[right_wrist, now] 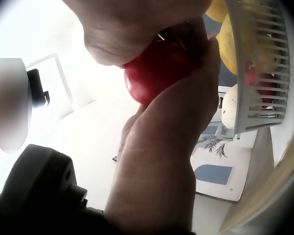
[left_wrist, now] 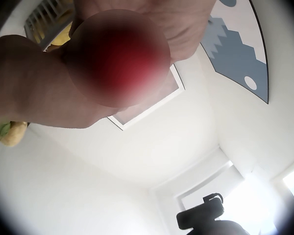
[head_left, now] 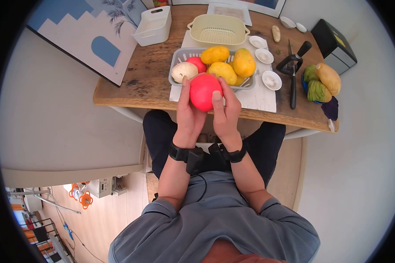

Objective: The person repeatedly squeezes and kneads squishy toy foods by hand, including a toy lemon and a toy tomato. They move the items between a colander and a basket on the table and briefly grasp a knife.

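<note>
A smooth, round red tomato (head_left: 203,93) is raised in front of the table edge between both hands. My left hand (head_left: 189,120) cups its left side, fingers reaching up along it. On the other side my right hand (head_left: 228,115) holds it, the thumb lying across its front. In the right wrist view the tomato (right_wrist: 154,73) shows between the two hands, partly covered by them. Just behind is a grey slotted basket (head_left: 176,57) with a second red one (head_left: 196,64), a pale oval fruit (head_left: 184,72) and several yellow fruits (head_left: 224,73).
Behind the basket stands a cream colander (head_left: 218,30), with a white bin (head_left: 153,27) to its left. Small white bowls (head_left: 271,80) line the right side, beside a black-handled knife (head_left: 293,94). A blue bowl (head_left: 303,83) holds green and tan vegetables at the far right.
</note>
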A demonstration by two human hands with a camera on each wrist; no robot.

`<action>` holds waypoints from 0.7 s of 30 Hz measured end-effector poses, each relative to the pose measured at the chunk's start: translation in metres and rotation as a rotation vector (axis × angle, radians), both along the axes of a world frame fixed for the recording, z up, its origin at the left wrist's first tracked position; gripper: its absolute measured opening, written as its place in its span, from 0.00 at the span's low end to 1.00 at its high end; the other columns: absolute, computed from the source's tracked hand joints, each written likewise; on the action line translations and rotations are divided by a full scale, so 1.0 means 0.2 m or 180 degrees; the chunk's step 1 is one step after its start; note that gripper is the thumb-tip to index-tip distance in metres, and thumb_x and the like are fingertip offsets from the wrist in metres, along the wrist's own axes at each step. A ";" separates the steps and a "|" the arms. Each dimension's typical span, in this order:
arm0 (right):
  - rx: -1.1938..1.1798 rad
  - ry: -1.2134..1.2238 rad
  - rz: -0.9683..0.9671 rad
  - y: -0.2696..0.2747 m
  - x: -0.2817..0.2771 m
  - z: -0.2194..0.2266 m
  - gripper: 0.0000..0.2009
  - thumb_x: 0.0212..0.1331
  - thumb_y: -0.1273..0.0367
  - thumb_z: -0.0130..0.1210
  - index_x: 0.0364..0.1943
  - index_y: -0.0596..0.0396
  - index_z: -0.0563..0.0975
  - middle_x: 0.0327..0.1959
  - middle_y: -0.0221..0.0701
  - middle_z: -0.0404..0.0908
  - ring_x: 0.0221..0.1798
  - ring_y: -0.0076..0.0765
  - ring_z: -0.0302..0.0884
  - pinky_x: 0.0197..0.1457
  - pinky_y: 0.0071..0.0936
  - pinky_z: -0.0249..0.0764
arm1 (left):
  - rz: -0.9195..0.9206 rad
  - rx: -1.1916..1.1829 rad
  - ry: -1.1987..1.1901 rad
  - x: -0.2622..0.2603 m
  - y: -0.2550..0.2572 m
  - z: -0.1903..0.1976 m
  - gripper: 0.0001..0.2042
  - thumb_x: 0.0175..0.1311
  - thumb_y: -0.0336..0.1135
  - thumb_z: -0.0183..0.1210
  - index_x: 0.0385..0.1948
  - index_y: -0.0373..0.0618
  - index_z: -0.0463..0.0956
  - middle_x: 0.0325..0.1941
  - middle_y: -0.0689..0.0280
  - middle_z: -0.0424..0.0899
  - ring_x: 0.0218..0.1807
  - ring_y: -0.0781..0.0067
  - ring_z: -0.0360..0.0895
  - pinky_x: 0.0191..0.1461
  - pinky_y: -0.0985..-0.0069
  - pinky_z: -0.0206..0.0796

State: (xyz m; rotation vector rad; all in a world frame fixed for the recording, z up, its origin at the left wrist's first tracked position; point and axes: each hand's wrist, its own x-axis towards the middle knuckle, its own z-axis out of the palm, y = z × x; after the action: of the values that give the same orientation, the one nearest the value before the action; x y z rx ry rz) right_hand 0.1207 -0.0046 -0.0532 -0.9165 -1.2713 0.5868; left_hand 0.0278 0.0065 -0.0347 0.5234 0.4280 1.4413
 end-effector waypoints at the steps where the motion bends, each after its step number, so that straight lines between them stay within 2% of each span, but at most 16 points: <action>1: 0.0137 -0.0205 -0.0109 0.00 -0.01 0.01 0.22 0.63 0.62 0.52 0.52 0.69 0.71 0.51 0.51 0.76 0.54 0.52 0.75 0.60 0.36 0.68 | -0.0012 -0.0024 -0.0074 0.00 0.00 0.00 0.26 0.72 0.51 0.42 0.62 0.39 0.60 0.59 0.55 0.72 0.61 0.62 0.69 0.67 0.65 0.60; 3: 0.0275 -0.0399 -0.0225 0.01 -0.01 0.01 0.23 0.61 0.62 0.54 0.52 0.69 0.71 0.53 0.51 0.75 0.55 0.54 0.74 0.60 0.38 0.68 | -0.0029 -0.0048 -0.0136 -0.02 0.00 0.01 0.26 0.72 0.51 0.42 0.61 0.39 0.61 0.59 0.55 0.72 0.61 0.62 0.69 0.66 0.65 0.61; 5: 0.0956 -0.1085 -0.0448 0.02 0.00 0.00 0.26 0.55 0.62 0.60 0.53 0.68 0.70 0.57 0.51 0.72 0.57 0.58 0.70 0.61 0.42 0.65 | -0.0061 -0.0158 -0.0127 -0.03 0.00 0.00 0.25 0.71 0.52 0.44 0.59 0.40 0.64 0.57 0.56 0.73 0.59 0.64 0.72 0.63 0.66 0.65; 6: 0.0954 -0.1086 -0.0446 0.02 0.00 0.01 0.26 0.55 0.62 0.60 0.53 0.68 0.70 0.57 0.51 0.72 0.57 0.58 0.70 0.61 0.42 0.65 | -0.0060 -0.0160 -0.0128 -0.03 0.00 0.01 0.25 0.71 0.52 0.44 0.59 0.40 0.64 0.57 0.56 0.73 0.59 0.64 0.72 0.63 0.66 0.65; 8: 0.1208 -0.1261 -0.0215 0.01 -0.01 0.04 0.30 0.48 0.63 0.64 0.55 0.66 0.69 0.59 0.50 0.70 0.61 0.58 0.67 0.63 0.45 0.63 | 0.0061 -0.0439 -0.0112 -0.04 -0.01 0.04 0.24 0.73 0.52 0.41 0.56 0.39 0.68 0.53 0.58 0.76 0.55 0.67 0.74 0.61 0.68 0.66; 11: 0.1111 -0.1550 0.0041 0.01 0.01 0.06 0.32 0.46 0.64 0.66 0.57 0.64 0.68 0.59 0.50 0.70 0.62 0.57 0.66 0.64 0.46 0.61 | 0.0160 -0.0485 -0.0127 -0.06 0.02 0.00 0.25 0.70 0.54 0.46 0.57 0.42 0.66 0.54 0.58 0.76 0.52 0.68 0.77 0.57 0.69 0.70; 15: 0.1041 -0.1707 -0.0009 0.02 0.01 0.06 0.33 0.45 0.63 0.67 0.56 0.63 0.69 0.58 0.50 0.71 0.58 0.56 0.69 0.61 0.43 0.65 | 0.0196 -0.0466 0.0109 -0.07 0.03 -0.03 0.25 0.71 0.52 0.44 0.58 0.41 0.66 0.55 0.58 0.76 0.54 0.67 0.76 0.59 0.69 0.69; 17: 0.0355 -0.0947 -0.0372 -0.01 -0.01 0.07 0.27 0.50 0.63 0.66 0.52 0.66 0.72 0.51 0.47 0.78 0.53 0.42 0.77 0.56 0.34 0.71 | 0.0195 -0.0093 0.0337 -0.04 0.02 -0.03 0.24 0.73 0.50 0.41 0.60 0.40 0.64 0.58 0.57 0.73 0.59 0.66 0.71 0.63 0.67 0.64; 18: 0.0352 -0.0947 -0.0372 0.00 0.00 0.06 0.27 0.50 0.63 0.66 0.52 0.66 0.72 0.51 0.47 0.78 0.53 0.42 0.77 0.56 0.34 0.71 | 0.0194 -0.0096 0.0338 -0.02 0.02 -0.03 0.24 0.73 0.50 0.41 0.60 0.40 0.64 0.58 0.57 0.73 0.59 0.66 0.71 0.63 0.67 0.64; 20: -0.1003 0.0136 -0.0258 0.00 0.03 0.03 0.25 0.53 0.59 0.64 0.49 0.66 0.76 0.40 0.46 0.81 0.40 0.34 0.80 0.45 0.24 0.74 | 0.0267 0.0427 0.0940 0.01 0.01 -0.03 0.25 0.74 0.48 0.39 0.62 0.38 0.62 0.62 0.56 0.69 0.64 0.64 0.66 0.68 0.66 0.58; 21: -0.0932 0.0317 -0.0170 0.00 0.04 0.05 0.23 0.60 0.58 0.59 0.48 0.67 0.77 0.35 0.40 0.82 0.38 0.23 0.76 0.43 0.20 0.72 | 0.0181 0.0467 0.0881 0.01 -0.01 -0.01 0.25 0.74 0.47 0.39 0.62 0.37 0.61 0.63 0.55 0.67 0.65 0.63 0.64 0.69 0.66 0.55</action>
State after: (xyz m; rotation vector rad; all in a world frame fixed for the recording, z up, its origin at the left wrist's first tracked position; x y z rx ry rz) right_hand 0.1292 -0.0050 -0.0437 -1.1449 -1.0847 0.7804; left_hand 0.0303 0.0053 -0.0361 0.8405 0.5626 1.4669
